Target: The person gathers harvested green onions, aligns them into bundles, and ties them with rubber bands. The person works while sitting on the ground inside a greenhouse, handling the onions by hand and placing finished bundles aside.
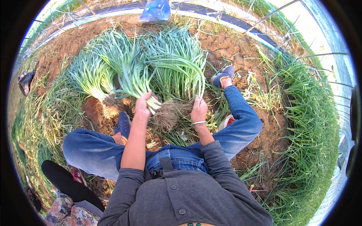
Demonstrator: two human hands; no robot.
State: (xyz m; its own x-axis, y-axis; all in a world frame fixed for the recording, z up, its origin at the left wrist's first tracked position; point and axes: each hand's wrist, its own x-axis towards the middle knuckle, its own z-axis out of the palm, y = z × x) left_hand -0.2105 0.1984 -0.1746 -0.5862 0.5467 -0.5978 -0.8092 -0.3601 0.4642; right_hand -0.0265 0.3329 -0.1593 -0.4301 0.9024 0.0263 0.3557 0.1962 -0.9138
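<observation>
My left hand (143, 106) is wrapped around a bunch of green allium plants (155, 105), scallions or young leeks. Their leaves point away from me, and the tangled brown roots (167, 115) hang toward my right. My right hand (199, 109) pinches one or a few long stalks (202, 84) near the pale base; the leaves arch over to the left. Just beyond my hands, a pile of the same plants (178, 56) lies on the soil. Another heap (93, 73) is to the left, its roots turned toward me.
A partly hidden pail (224, 123) stands by my right leg. A blue plastic bag (155, 11) sits at the far edge. Standing green plants (308, 121) line the right side. Another person's dark sleeve (70, 183) shows at lower left. Loose leaves (68, 113) litter the ground.
</observation>
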